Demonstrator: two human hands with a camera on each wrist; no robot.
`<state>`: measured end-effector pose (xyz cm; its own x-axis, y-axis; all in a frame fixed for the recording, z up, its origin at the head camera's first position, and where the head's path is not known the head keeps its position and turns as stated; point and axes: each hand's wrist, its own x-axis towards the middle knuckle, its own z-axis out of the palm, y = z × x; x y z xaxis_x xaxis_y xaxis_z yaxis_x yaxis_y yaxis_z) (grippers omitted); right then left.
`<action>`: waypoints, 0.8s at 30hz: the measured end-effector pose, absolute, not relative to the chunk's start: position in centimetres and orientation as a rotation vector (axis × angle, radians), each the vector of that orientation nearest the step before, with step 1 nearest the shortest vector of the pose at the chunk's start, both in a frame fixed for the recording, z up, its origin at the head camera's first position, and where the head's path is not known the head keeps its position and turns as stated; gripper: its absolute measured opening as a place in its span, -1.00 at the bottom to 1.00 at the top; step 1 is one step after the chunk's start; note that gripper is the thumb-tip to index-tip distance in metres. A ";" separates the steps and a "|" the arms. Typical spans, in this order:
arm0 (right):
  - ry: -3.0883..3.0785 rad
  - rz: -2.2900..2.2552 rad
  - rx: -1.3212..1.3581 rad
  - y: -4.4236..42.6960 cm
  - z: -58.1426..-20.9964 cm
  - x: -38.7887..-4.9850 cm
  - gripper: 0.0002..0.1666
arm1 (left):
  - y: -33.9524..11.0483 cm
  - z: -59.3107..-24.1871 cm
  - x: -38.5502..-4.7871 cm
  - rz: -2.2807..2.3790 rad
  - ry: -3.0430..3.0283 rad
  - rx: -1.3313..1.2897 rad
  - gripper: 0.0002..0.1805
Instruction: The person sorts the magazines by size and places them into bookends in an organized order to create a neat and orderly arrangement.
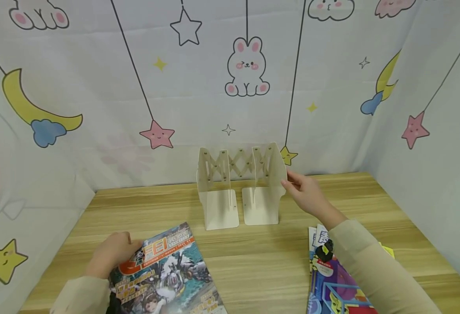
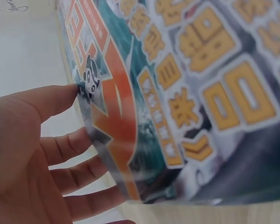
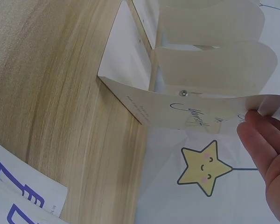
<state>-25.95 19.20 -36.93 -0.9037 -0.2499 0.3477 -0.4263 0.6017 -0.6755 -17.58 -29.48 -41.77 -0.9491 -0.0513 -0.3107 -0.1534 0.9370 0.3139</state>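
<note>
A cream expandable book rack (image 1: pixel 277 174) with a criss-cross lattice and upright panels stands at the back of the wooden table. Its right end panel (image 3: pixel 177 105), printed with script lettering, is pinched by my right hand (image 1: pixel 310 194) near the outer edge. My left hand (image 1: pixel 114 253) holds a colourful magazine (image 1: pixel 171 279) by its top left corner. In the left wrist view, the thumb (image 2: pixel 60 98) lies at the edge of the cover and the other fingers reach behind it. The magazine's lower part runs out of the head view.
More magazines (image 1: pixel 324 270) with purple covers lie at the front right, partly under my right forearm. A yellow item (image 1: pixel 387 250) peeks out beyond the sleeve. A white curtain (image 1: pixel 198 96) printed with stars, moons and rabbits hangs behind the table (image 1: pixel 253 257) and along its sides.
</note>
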 end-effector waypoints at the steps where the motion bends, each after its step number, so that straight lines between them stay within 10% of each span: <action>1: -2.612 1.190 0.558 19.2 -36.9 -25.9 -0.39 | -29.5 -41.7 -17.6 0.487 2.794 -0.151 -0.56; 24: -2.615 1.207 0.562 19.2 -37.0 -25.8 -0.38 | -30.1 -41.2 -17.8 0.618 2.811 -0.112 -0.54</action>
<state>-25.79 19.20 -37.03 -0.9059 -0.2533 0.3393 -0.4226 0.5926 -0.6857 -17.81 -30.10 -41.19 -0.9630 -0.0194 -0.2688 -0.1303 0.9066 0.4013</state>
